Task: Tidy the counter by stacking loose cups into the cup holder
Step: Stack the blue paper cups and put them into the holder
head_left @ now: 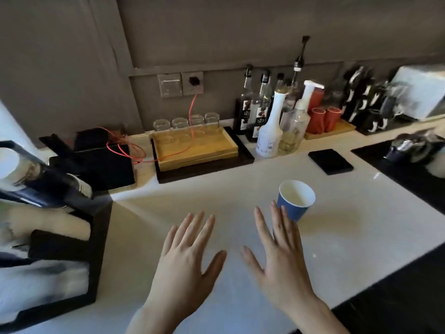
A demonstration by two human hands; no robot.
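Step in hand: judging by the layout, the reach for a loose cup; nothing is picked up yet.
Blue paper cup [296, 199]: stands upright and empty on the white counter [361, 237], toward its right half, well clear of the back edge and near the front edge where the hands are.
Right hand [281, 263]: flat, palm down, fingers spread wide and empty. Its fingertips [274, 205] overlap the cup's near side in the view; whether they touch it I cannot tell.
Left hand [185, 259]: also spread flat and empty, just beside the right, over bare counter, holding nothing.
Cup holder [45, 179]: probably the dark rack at the left edge of the counter, with a white cup stack [8, 166] lying in it; it is blurred, so this is a judgement.
Next move calls for: curling the right fingers around the cup's wall, lifting it and carrying it across the counter to the left edge, then nesting it on the stack.
Risk: a thin paper wall dents under a hard squeeze.
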